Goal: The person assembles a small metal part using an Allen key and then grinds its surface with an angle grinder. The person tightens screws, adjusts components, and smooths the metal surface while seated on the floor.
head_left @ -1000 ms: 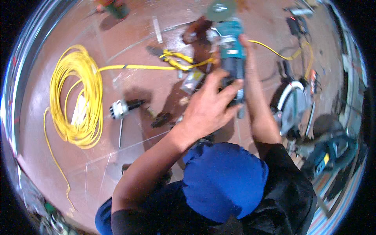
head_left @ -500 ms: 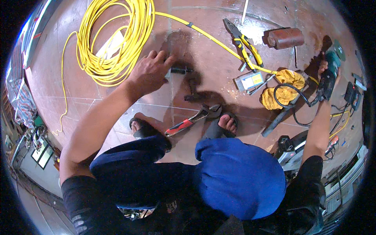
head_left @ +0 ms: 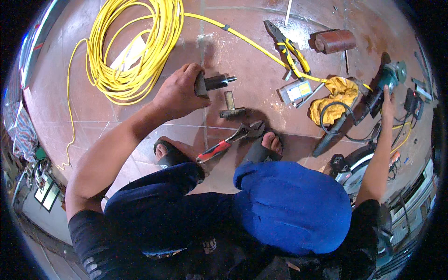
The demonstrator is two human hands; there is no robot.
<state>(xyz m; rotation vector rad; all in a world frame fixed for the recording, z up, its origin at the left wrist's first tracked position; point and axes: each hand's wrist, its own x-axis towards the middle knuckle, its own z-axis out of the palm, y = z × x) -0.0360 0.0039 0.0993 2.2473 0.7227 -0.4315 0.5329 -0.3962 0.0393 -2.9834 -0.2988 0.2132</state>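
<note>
My left hand (head_left: 179,91) is closed around the blocky end of a dark metal part, whose black cylindrical shaft (head_left: 217,82) with a thin tip points right. Just below it on the floor is a T-shaped metal piece (head_left: 230,106). An adjustable wrench (head_left: 228,142) with a red and black handle lies between my feet. Far off at the right, my right hand (head_left: 388,95) is at the side of a green and black angle grinder (head_left: 390,77), fingers against its body; they show small and partly hidden.
A yellow hose coil (head_left: 105,51) lies at upper left. Yellow-black pliers (head_left: 289,49), a rusty cylinder (head_left: 337,42), a small flat box (head_left: 297,92), a yellow cloth (head_left: 333,100) and a dark pipe (head_left: 329,135) lie to the right. A black cable (head_left: 347,135) runs near the grinder.
My left hand has taken hold of the metal part and lifted it off the floor. At the right, the angle grinder has turned and sits lower, with my right hand now along its side.
</note>
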